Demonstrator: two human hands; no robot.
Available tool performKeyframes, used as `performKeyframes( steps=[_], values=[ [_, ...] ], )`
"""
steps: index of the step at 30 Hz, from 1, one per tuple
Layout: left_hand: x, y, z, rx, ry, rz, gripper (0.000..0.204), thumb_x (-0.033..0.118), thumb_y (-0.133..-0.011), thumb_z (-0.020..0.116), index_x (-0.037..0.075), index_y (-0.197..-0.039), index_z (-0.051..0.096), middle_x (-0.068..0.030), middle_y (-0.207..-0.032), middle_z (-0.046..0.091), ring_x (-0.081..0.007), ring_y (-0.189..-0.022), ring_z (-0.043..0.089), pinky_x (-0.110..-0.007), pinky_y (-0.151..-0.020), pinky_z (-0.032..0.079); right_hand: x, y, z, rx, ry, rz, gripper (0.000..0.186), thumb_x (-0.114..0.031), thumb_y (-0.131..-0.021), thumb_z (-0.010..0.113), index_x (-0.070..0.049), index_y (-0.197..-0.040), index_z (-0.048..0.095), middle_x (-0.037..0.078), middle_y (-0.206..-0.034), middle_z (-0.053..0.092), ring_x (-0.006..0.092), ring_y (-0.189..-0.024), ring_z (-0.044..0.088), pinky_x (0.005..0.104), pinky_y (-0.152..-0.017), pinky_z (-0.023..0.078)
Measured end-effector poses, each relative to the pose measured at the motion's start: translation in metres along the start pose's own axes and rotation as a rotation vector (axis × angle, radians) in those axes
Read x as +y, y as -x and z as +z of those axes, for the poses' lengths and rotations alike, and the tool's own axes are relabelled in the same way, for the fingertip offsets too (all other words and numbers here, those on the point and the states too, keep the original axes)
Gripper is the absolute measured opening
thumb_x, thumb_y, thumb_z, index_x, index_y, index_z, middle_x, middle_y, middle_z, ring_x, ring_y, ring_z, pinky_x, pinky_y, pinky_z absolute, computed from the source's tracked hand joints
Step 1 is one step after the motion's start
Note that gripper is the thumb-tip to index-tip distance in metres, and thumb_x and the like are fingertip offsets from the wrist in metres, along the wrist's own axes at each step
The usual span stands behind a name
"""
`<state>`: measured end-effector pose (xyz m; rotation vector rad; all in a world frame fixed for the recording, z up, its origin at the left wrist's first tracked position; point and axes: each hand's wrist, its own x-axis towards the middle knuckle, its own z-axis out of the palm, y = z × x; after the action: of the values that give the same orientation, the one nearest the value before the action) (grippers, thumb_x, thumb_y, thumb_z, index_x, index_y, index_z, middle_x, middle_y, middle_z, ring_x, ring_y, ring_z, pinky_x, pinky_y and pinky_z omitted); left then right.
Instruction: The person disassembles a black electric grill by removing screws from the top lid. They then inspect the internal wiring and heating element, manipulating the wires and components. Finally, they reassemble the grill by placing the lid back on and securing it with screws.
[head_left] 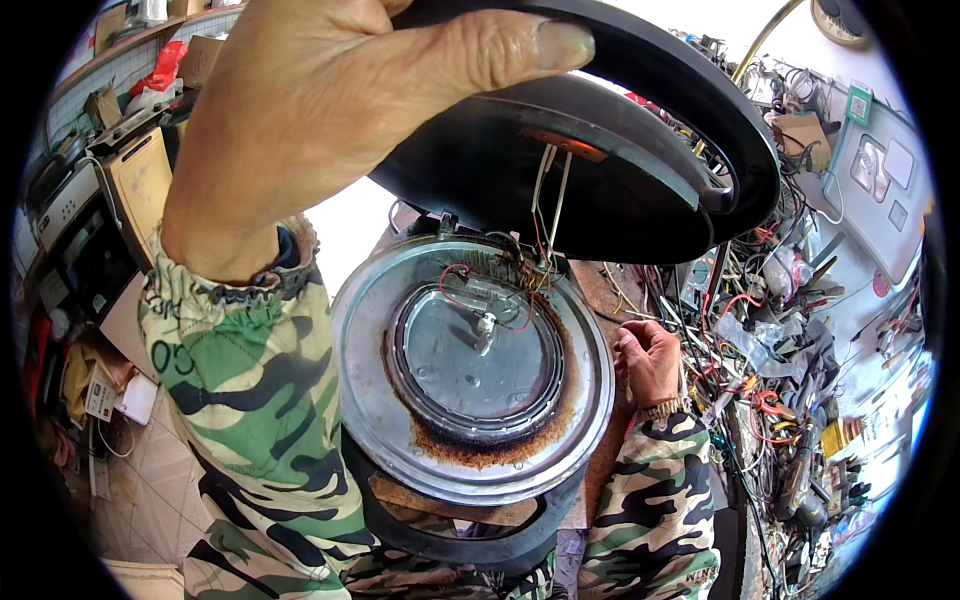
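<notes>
Gripping black lid (500, 195) with left hand (325, 105), facing round metal base (450, 375), long axis sloping to base's right; curling right hand (654, 360) alongside, hold unclear.

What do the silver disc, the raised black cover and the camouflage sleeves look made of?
Silver disc: likely bare metal, from its dull sheen and rust-brown staining.
Black cover: smooth, softly glossy; plastic or coated metal, the look doesn't settle it.
Camouflage sleeves: matte cloth, judging by the soft folds and creases.
</notes>
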<state>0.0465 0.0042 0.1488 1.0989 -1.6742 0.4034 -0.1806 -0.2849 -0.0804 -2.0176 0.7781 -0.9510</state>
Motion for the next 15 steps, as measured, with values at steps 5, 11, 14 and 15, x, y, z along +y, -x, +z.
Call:
performKeyframes(
  steps=[5,11,14,15],
  values=[
    [-0.004,-0.002,0.0,-0.018,0.038,0.068,0.019,0.015,-0.093,0.076,-0.001,-0.103,0.073,-0.0085,-0.086,0.074,-0.0107,-0.07,0.066,-0.023,-0.063,0.053,-0.003,0.002,-0.001,0.016,0.036,0.009,0.014,-0.009,-0.094,0.069,0.005,-0.097,0.07,0.007,-0.077,0.071,0.0113,-0.064,0.065,0.0268,-0.058,0.053],
    [-0.017,-0.004,-0.004,-0.049,0.117,0.006,0.017,0.015,-0.093,0.075,-0.001,-0.101,0.074,-0.0099,-0.087,0.074,-0.0122,-0.073,0.068,-0.025,-0.065,0.055,-0.005,0.002,0.0,0.019,0.064,-0.015,0.016,-0.01,-0.095,0.068,0.005,-0.097,0.07,0.007,-0.076,0.071,0.0106,-0.061,0.064,0.0266,-0.057,0.052],
    [-0.017,-0.002,-0.004,-0.054,0.115,0.007,0.018,0.015,-0.094,0.074,-0.001,-0.103,0.073,-0.0097,-0.087,0.074,-0.0119,-0.073,0.067,-0.024,-0.066,0.055,-0.011,0.002,0.002,0.005,0.073,-0.021,0.016,-0.011,-0.095,0.068,0.005,-0.097,0.07,0.007,-0.076,0.071,0.0107,-0.061,0.064,0.0266,-0.057,0.052],
    [-0.019,-0.003,-0.005,-0.054,0.127,0.012,0.018,0.015,-0.094,0.074,0.0,-0.104,0.073,-0.0096,-0.087,0.074,-0.0118,-0.074,0.067,-0.024,-0.066,0.055,-0.008,0.002,0.001,0.004,0.074,-0.025,0.017,-0.011,-0.095,0.068,0.005,-0.097,0.07,0.007,-0.076,0.071,0.0107,-0.06,0.064,0.0265,-0.056,0.052]
  ],
)
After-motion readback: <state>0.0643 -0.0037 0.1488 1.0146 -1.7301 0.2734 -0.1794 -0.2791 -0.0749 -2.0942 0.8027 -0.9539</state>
